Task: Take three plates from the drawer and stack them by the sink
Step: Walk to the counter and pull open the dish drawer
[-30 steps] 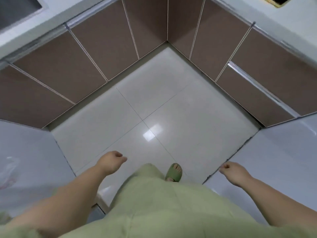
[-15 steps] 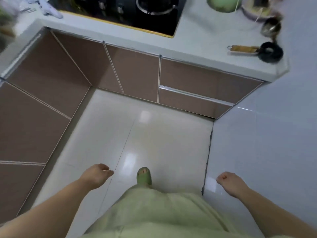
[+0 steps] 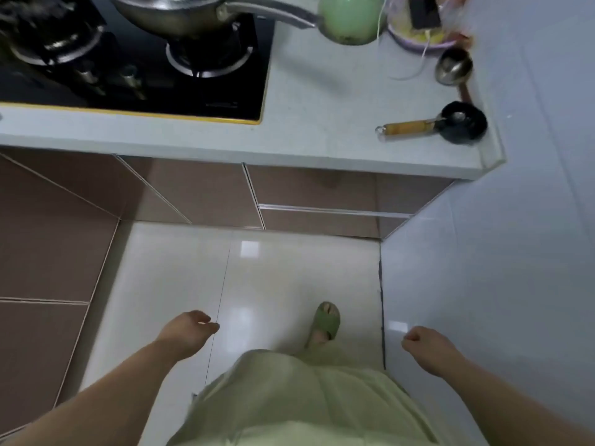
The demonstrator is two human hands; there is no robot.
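Note:
A brown drawer [image 3: 325, 220] with a silver handle strip sits shut under the white counter [image 3: 315, 136], at the right end of the cabinet row. No plates and no sink are in view. My left hand [image 3: 188, 331] hangs low over the floor, fingers loosely curled, holding nothing. My right hand [image 3: 425, 346] hangs near the right wall with its fingers curled in, also empty. Both hands are well short of the drawer.
A black gas hob [image 3: 135, 75] with a metal pan [image 3: 193, 14] fills the counter's left. A green jar [image 3: 351, 17], a ladle [image 3: 452, 67] and a small black pan [image 3: 463, 122] stand at the right. Brown cabinets [image 3: 48, 252] line the left, a tiled wall [image 3: 499, 268] the right.
The view has swung right and upward, from the cabinet corner and floor to the hob counter and the drawer below it. Both hands stay low and empty.

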